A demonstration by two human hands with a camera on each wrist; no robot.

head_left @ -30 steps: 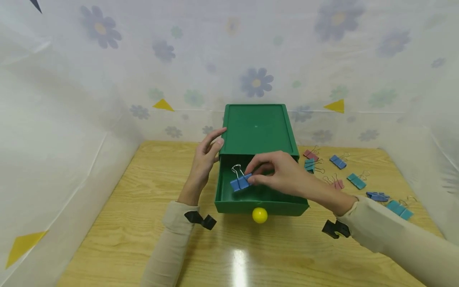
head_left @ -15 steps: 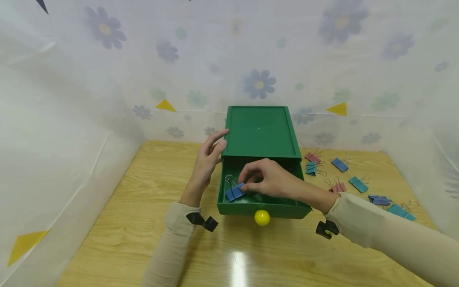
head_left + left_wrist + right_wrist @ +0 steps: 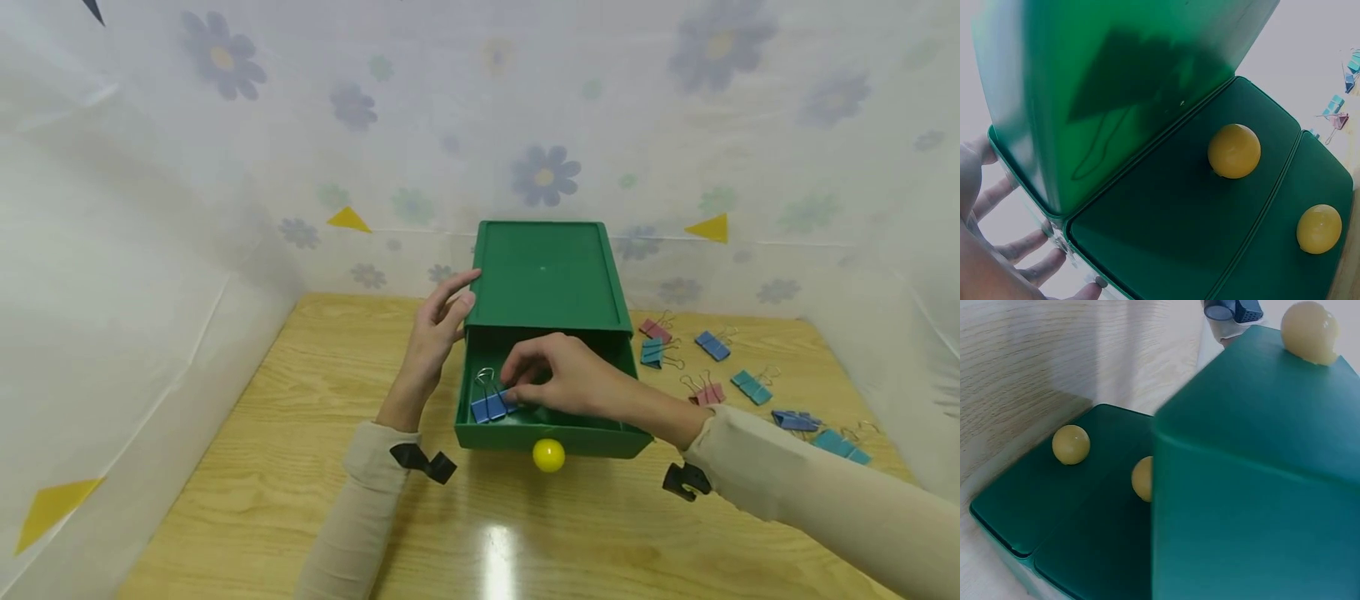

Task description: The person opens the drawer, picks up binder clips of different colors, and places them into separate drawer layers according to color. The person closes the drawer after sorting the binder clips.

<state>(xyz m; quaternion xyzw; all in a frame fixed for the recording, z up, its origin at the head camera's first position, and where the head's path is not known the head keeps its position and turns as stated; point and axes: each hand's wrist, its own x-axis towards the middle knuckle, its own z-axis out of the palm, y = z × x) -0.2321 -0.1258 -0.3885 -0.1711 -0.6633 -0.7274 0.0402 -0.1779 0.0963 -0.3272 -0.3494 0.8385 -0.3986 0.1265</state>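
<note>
Drawers stack in one green cabinet on the wooden table; the top drawer is pulled out, one yellow knob on its front. The left hand rests straight-fingered against the cabinet's side. The right hand reaches into the drawer, fingertips pinching one blue binder clip low in its left corner. About eight loose clips lie to the right.
</note>
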